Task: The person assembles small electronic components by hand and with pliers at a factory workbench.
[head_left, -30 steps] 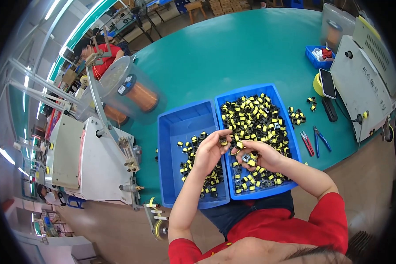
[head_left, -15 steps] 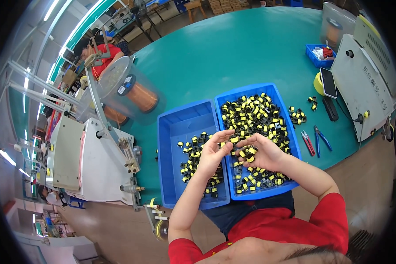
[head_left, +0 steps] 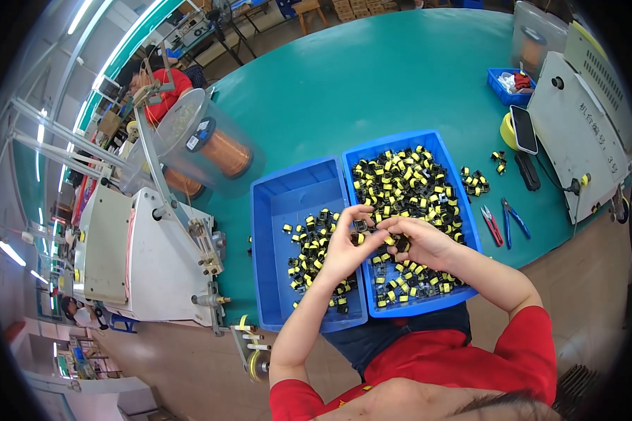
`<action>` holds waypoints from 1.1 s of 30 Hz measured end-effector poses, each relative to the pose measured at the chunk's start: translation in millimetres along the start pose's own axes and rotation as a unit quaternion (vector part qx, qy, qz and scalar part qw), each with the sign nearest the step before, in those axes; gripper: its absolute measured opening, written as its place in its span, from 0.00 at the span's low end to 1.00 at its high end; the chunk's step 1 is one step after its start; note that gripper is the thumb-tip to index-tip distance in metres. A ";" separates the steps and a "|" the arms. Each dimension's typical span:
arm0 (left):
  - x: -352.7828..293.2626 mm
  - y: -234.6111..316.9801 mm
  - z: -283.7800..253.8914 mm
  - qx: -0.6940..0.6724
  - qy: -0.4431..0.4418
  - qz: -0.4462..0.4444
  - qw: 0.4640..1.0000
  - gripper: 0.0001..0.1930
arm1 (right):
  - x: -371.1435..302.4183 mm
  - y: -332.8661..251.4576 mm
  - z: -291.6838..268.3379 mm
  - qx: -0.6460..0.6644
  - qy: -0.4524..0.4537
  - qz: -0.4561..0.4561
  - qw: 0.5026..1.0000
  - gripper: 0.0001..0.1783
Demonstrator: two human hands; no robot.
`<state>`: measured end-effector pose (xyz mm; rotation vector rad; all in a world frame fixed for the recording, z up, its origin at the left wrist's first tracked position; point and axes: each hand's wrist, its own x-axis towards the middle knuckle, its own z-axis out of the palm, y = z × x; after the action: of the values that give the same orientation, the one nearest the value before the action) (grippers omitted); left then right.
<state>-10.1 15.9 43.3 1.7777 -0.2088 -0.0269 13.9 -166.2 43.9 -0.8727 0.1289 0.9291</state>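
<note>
My left hand is curled above the divide between the two blue bins, thumb and fingers closed around a small black coil bobbin with yellow tape. My right hand is closed on a few more of these bobbins, its fingertips meeting the left thumb. Beneath it lies the right blue bin, heaped with the same bobbins. The left blue bin holds a smaller pile, partly hidden by my left hand and forearm.
Right of the bins lie loose bobbins, red-handled snips and blue-handled cutters on the green table. A phone leans near a grey machine. Copper wire spools and a white machine stand left.
My hands have come together, the right fingers closing over the bobbins that lay in its open palm. The left thumb and fingers now hold a bobbin between them.
</note>
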 end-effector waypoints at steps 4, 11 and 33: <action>-1.0 9.2 7.6 0.161 -0.015 0.138 0.977 0.20 | 5.6 6.3 -7.8 -0.005 0.017 -0.025 1.000 0.12; 2.1 4.9 -2.0 0.117 0.011 0.096 0.988 0.13 | -1.1 -2.3 1.0 0.031 0.011 -0.031 0.999 0.14; 5.6 4.5 -20.2 -0.372 -0.011 -0.214 0.903 0.14 | 0.0 -4.2 2.2 0.027 0.044 -0.051 0.997 0.12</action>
<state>-2.5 33.6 52.7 1.0243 0.1704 -0.3932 16.4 -165.8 47.9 -0.8620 0.1821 0.7893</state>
